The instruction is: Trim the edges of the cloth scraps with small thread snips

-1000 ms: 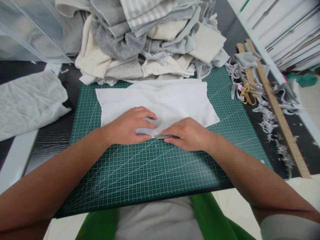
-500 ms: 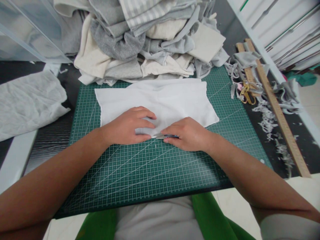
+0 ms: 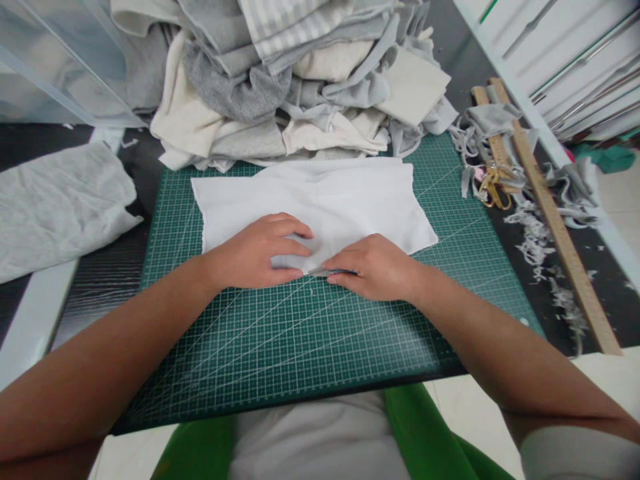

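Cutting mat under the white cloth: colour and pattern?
Green cutting mat with a fine white grid and some diagonal lines; head view.

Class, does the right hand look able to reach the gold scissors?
Probably yes: white cloth and mat leave the way to the scissors open, though the right hand holds a slim tool.
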Action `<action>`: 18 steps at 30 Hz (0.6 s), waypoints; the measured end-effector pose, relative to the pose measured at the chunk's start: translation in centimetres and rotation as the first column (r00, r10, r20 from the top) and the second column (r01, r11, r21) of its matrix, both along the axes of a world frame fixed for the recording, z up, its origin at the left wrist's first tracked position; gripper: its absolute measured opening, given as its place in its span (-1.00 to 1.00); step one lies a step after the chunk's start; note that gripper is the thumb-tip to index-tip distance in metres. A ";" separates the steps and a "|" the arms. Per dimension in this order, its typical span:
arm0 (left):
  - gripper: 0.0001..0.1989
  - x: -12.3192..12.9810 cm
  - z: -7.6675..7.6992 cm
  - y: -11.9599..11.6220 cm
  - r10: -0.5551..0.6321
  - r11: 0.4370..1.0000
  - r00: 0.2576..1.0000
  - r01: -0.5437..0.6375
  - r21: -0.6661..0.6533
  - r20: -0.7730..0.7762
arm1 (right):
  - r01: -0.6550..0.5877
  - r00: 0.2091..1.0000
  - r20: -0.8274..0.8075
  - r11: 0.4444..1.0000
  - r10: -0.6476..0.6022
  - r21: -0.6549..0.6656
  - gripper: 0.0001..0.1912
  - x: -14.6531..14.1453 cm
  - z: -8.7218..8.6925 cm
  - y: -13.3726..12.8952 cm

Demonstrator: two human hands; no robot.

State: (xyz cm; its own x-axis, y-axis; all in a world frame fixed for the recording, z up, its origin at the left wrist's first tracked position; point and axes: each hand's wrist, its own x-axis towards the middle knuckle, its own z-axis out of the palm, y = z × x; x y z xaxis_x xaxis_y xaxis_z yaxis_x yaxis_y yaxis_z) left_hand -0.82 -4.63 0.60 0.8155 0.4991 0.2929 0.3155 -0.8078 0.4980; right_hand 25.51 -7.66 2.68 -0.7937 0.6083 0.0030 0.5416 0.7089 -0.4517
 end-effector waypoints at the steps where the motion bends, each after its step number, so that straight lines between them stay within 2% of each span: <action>1: -0.75 0.0 0.0 0.0 0.001 1.000 1.000 -0.001 -0.002 -0.003 | -0.001 1.000 0.002 1.000 0.001 -0.004 -0.73 0.0 0.0 0.0; 18: -0.75 0.0 0.1 0.0 -0.005 1.000 1.000 0.005 0.003 -0.002 | -0.007 1.000 -0.007 0.998 0.006 -0.067 -0.76 0.1 0.2 0.3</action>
